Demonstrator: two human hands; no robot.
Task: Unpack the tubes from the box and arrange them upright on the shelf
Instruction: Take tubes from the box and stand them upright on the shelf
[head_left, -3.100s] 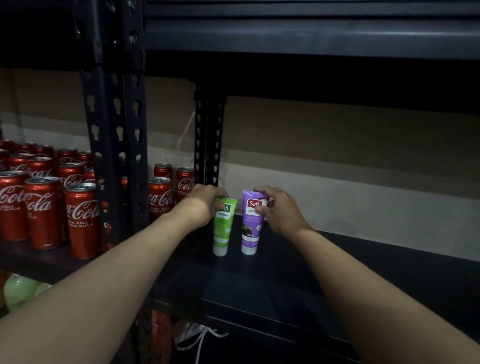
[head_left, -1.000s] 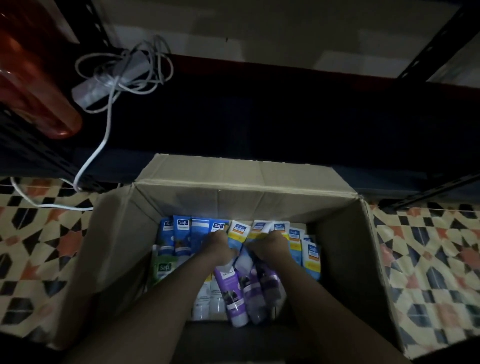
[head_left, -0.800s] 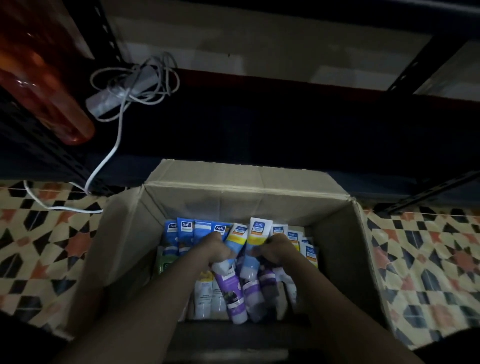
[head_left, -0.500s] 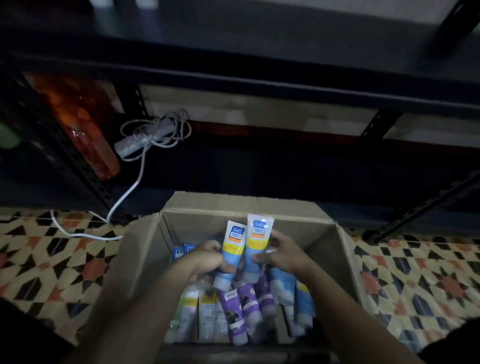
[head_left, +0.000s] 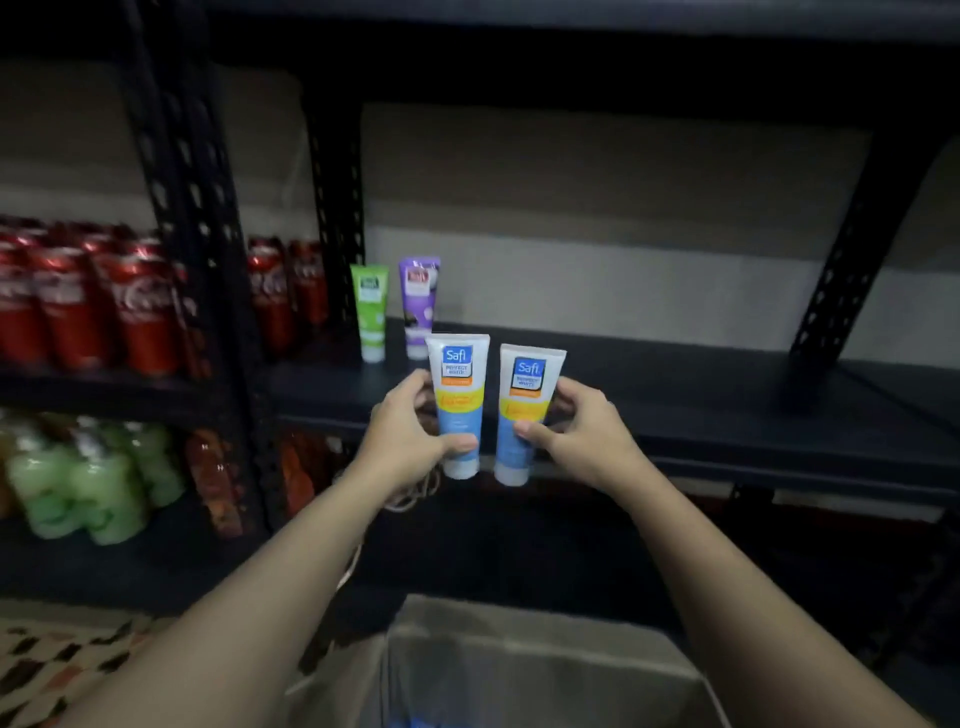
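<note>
My left hand (head_left: 402, 436) grips a blue-and-white tube (head_left: 457, 387), cap down, in front of the dark shelf (head_left: 675, 395). Beside it my right hand (head_left: 582, 434) grips a second blue-and-white tube (head_left: 527, 400), also cap down. Both tubes hang in the air just before the shelf's front edge. Farther back on the shelf a green tube (head_left: 371, 312) and a purple tube (head_left: 418, 304) stand upright side by side. The cardboard box (head_left: 519, 660) sits open below my arms; its inside is mostly hidden.
Red soda cans (head_left: 78, 306) fill the shelf to the left, behind a black perforated upright (head_left: 192, 249). Green bottles (head_left: 78, 483) sit on the lower left shelf. Another upright (head_left: 836, 291) stands at the right. Patterned floor tiles (head_left: 52, 660) show at the bottom left.
Both hands have lifted a blue-and-white tube each out of the box and up to the shelf's front edge. The view has swung up from the box to the shelf.
</note>
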